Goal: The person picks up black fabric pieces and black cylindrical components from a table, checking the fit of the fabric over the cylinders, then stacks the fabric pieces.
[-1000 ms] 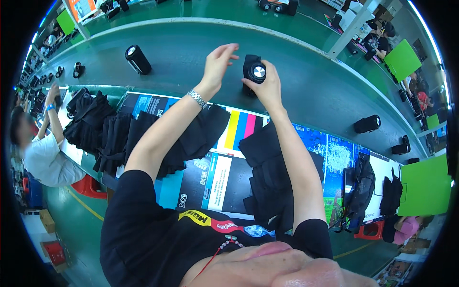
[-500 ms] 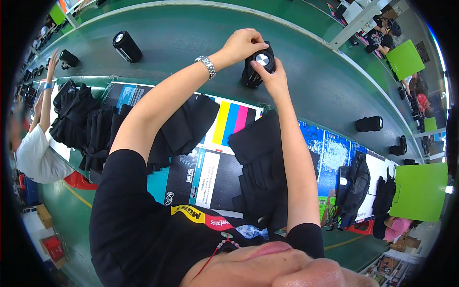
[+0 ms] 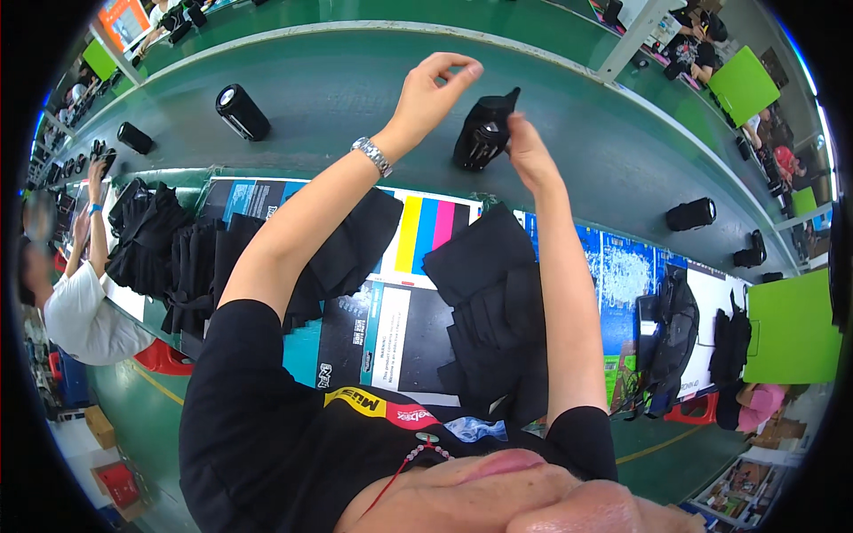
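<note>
- Head view: the largest thing on my feed is the green conveyor surface [image 3: 338, 89], running across the upper part behind a pale rail [image 3: 382, 28].
- Nearer the wearer I see a worktable [image 3: 346, 333] covered with printed sheets, one bearing yellow, blue and pink bars.
- A co-worker in a white top [image 3: 89, 302] sits at the table's far left, arms raised toward the conveyor.
- Black cloth pieces [image 3: 489, 320] lie overlapped on the table beside the right forearm; a longer black cloth row [image 3: 191, 258] spreads out around the left forearm.
- A bright green panel [image 3: 793, 329] stands at the table's right end.
- The left hand [image 3: 434, 93] hangs above the conveyor, fingers curled and the thumb tip brought together with the forefinger tip, apart from the speaker.
- The right hand [image 3: 533, 155] is just at the right side of the speaker; its fingertips are blurred, so I cannot tell whether they grip or merely touch.
- That black cylindrical speaker [image 3: 482, 138] is on the conveyor between both hands, its top hidden by a dark pointed flap [image 3: 506, 99].
- I count another speaker [image 3: 242, 113] to its left.
- Smallest: a silver wristwatch [image 3: 371, 156] on the left wrist.
</note>
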Action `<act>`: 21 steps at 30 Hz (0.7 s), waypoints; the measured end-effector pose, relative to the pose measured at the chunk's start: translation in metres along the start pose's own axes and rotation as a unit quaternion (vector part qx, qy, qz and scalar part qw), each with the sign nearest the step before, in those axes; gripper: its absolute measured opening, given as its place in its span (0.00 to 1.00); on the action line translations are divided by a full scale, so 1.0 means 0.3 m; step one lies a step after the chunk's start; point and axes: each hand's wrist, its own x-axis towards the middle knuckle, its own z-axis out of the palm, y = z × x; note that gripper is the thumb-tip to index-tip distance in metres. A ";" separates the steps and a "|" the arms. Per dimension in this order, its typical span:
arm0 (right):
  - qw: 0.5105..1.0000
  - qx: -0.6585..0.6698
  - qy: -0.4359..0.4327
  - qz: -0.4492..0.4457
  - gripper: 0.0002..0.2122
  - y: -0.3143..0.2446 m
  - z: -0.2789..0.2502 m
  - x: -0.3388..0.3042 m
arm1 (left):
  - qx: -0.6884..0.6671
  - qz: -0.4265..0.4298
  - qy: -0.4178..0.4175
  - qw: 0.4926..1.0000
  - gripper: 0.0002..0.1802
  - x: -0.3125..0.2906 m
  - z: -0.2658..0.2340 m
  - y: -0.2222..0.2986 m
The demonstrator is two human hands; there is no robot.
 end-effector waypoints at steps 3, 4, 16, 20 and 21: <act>0.987 0.161 0.013 -0.008 0.43 -0.007 -0.075 0.050 | -0.250 -0.209 0.051 0.944 0.24 0.051 0.030 -0.046; 0.974 0.192 0.112 0.028 0.42 -0.008 -0.052 0.087 | -0.281 -0.248 0.047 0.926 0.32 0.058 0.025 -0.101; 0.961 0.219 0.153 0.076 0.22 0.228 -0.086 0.225 | -0.345 -0.225 0.083 0.907 0.35 -0.115 0.334 -0.198; 0.950 0.215 0.221 0.046 0.13 0.324 -0.096 0.193 | -0.235 -0.214 0.140 0.938 0.36 -0.130 0.394 -0.288; 0.949 0.191 0.250 0.001 0.12 0.340 -0.101 0.191 | -0.168 -0.195 0.158 0.953 0.36 -0.132 0.408 -0.301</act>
